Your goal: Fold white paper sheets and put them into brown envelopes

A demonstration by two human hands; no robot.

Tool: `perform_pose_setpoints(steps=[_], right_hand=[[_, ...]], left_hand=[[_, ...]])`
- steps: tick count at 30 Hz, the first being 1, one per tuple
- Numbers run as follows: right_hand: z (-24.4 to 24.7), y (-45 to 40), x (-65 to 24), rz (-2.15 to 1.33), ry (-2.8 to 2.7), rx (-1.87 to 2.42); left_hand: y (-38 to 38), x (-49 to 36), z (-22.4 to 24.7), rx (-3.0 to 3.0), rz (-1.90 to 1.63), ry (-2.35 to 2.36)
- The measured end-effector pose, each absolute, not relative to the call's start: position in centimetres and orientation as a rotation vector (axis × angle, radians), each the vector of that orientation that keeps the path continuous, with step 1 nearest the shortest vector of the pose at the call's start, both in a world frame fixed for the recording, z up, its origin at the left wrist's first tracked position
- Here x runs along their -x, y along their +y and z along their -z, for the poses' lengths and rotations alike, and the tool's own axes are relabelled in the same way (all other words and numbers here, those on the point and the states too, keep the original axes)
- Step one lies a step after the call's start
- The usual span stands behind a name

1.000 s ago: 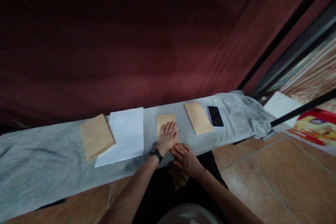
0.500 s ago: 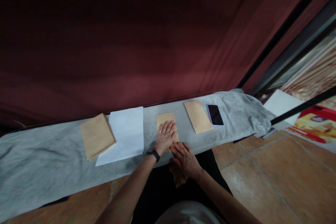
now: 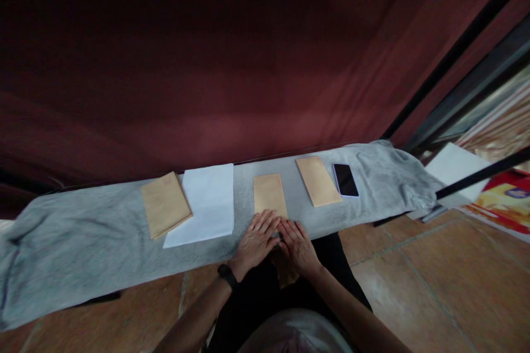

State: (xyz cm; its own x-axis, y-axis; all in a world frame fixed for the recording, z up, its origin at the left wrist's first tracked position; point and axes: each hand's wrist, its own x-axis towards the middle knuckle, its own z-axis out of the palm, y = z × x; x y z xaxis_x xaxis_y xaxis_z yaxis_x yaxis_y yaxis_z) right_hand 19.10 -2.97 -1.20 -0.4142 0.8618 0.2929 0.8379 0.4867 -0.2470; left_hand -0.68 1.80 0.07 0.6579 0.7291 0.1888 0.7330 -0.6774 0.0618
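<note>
A tan envelope lies upright in the middle of the grey cloth. My left hand, a dark band on its wrist, rests flat over the envelope's lower end, fingers stretched out. Beside it, my right hand lies with its fingers extended at the envelope's lower right corner, and the fingertips of both hands nearly meet. Brown paper hangs below the hands over my lap, partly hidden by them.
Left of the hands, a stack of tan envelopes overlaps white paper sheets. Another tan envelope and a phone lie to the right. The grey cloth covers a narrow surface against a dark red backdrop.
My left hand has slid down the middle envelope towards me, uncovering its upper part. My right hand stays near the lower corner. The view has shifted slightly.
</note>
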Motion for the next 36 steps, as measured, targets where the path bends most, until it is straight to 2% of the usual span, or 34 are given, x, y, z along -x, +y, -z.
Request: perform_pose_setpoints(steps=[8,26,36], right_hand=[[1.6,-3.4,-19.5,-0.063,-2.333,1.460],[2.2,-3.9,-20.9,-0.020,-2.241,1.509],[1.3,-4.1,-16.7,-0.042,-2.313,1.337]], left_hand=[[0.3,2.8,-0.5,2.878,0.283,-1.159],[-1.5,6.1,0.6,2.776,0.330,-1.275],[-2.1,5.3,0.5,2.734,0.373,-1.309]])
